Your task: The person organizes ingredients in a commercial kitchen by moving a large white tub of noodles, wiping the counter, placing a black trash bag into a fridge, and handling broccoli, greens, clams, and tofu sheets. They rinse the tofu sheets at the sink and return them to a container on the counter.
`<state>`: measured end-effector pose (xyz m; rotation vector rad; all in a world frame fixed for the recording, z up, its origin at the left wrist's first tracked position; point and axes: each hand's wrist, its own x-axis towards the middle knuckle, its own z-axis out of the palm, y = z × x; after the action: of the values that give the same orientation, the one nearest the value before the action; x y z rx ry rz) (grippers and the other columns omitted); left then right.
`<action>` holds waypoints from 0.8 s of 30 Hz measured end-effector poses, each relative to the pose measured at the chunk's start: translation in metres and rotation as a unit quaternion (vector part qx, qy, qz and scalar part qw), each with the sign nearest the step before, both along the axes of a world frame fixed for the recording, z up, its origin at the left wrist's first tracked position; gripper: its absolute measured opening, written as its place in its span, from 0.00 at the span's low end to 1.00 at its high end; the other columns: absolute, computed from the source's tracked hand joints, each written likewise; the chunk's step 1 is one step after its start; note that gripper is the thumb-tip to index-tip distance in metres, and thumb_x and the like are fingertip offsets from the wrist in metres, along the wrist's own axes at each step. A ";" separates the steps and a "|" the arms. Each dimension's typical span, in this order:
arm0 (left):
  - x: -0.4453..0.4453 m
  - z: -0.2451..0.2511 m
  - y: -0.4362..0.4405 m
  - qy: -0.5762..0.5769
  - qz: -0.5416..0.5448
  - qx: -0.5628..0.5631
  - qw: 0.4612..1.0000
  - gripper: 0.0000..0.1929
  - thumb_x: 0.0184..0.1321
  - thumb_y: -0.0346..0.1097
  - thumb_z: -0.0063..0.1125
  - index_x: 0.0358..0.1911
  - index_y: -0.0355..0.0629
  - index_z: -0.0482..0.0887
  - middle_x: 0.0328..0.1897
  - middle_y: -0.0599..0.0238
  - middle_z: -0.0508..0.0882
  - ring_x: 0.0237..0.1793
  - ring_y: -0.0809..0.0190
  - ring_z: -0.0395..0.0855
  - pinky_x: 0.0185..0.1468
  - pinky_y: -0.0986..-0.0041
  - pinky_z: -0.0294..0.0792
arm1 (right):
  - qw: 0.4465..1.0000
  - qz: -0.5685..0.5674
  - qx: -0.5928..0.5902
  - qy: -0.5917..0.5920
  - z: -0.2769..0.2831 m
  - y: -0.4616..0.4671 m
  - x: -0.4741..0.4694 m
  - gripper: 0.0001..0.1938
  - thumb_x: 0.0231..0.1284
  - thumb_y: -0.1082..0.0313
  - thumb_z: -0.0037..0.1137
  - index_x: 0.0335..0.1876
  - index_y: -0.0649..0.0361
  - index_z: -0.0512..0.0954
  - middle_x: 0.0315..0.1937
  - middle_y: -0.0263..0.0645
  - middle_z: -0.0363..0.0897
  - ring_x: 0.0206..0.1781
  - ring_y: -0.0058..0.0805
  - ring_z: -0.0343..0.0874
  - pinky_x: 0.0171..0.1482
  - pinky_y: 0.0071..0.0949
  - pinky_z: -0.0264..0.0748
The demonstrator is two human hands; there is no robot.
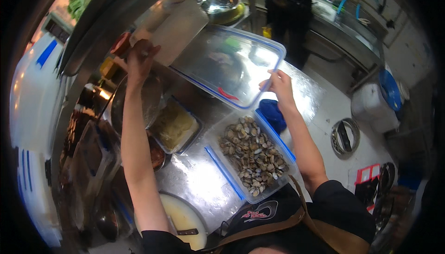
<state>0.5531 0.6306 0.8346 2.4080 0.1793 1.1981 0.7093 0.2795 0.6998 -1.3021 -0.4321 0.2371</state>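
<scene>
My right hand (281,86) grips the near right corner of a large clear plastic lid (208,70) with a blue seal. A red chilli-like piece (227,94) shows on or through the lid. My left hand (140,57) is raised beside a pale, flat board or lid (177,24); blur hides whether its fingers hold anything. Close to my body, a clear plastic box (212,136) full of small clams (252,153) stands uncovered, with its blue-edged side flaps folded out. A dark blue cloth (272,115) lies between the box and my right forearm.
A tub of pale food (175,125) and a metal pot (137,97) stand left. A knife (187,232) rests on a round cutting board (180,212). A metal bowl (220,4) sits at the back. Another person (292,14) stands beyond the steel table (194,174).
</scene>
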 end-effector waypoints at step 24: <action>-0.035 -0.112 -0.335 0.287 -0.207 0.027 0.935 0.22 0.57 0.50 0.65 0.34 0.33 0.76 0.31 0.45 0.82 0.36 0.40 0.82 0.39 0.55 0.75 | 0.955 -0.293 0.009 -0.048 -0.044 -0.208 -0.121 0.18 0.69 0.61 0.44 0.55 0.66 0.73 0.22 0.33 0.76 0.23 0.16 0.71 0.27 0.17 0.69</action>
<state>0.5179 0.2954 0.7226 2.6025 -0.1853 0.3012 0.5880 0.0718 0.6557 -1.3690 -0.1141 -0.3299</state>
